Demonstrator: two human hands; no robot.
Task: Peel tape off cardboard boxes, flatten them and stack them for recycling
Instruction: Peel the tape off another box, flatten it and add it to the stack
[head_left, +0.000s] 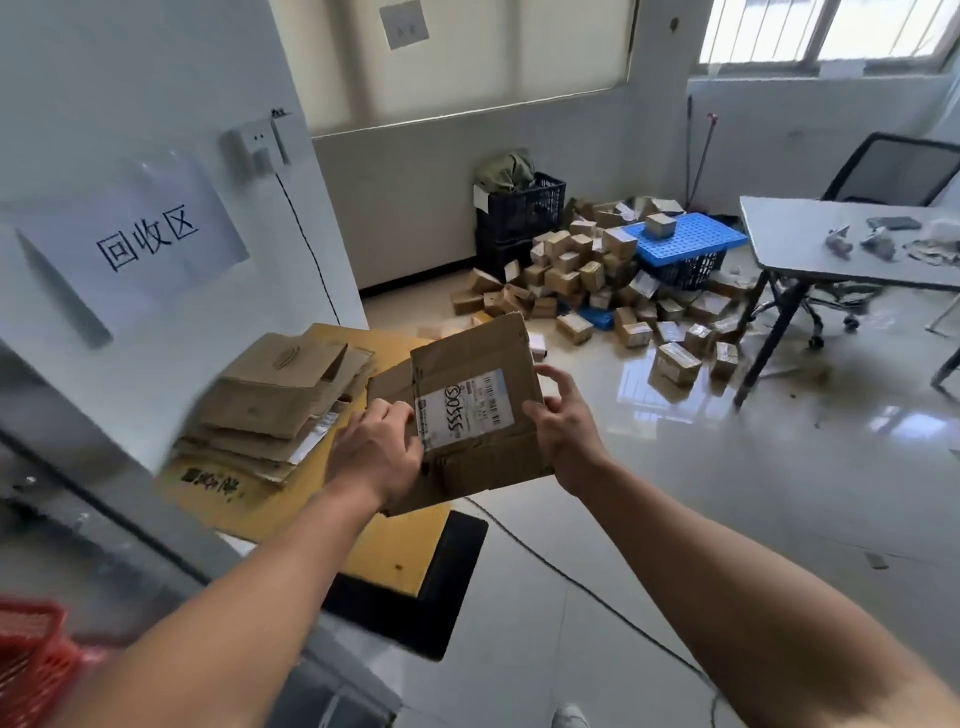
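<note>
I hold a flattened brown cardboard box (480, 358) with a white shipping label in the air before me. My left hand (376, 449) grips its left edge, fingers curled at the label's corner. My right hand (563, 421) grips its right edge, thumb on top. Just left of it lies a stack of flattened cardboard (275, 410) on a large yellow cardboard sheet (389, 551) against the wall. A heap of small taped boxes (597, 280) covers the floor farther back.
A paper sign (140, 239) hangs on the white wall at left. A blue crate (685, 249) and black crates (519, 213) stand by the heap. A grey table (800, 249) and a chair (883, 171) are at right. A red basket (31, 660) sits bottom left; a cable crosses the tiled floor.
</note>
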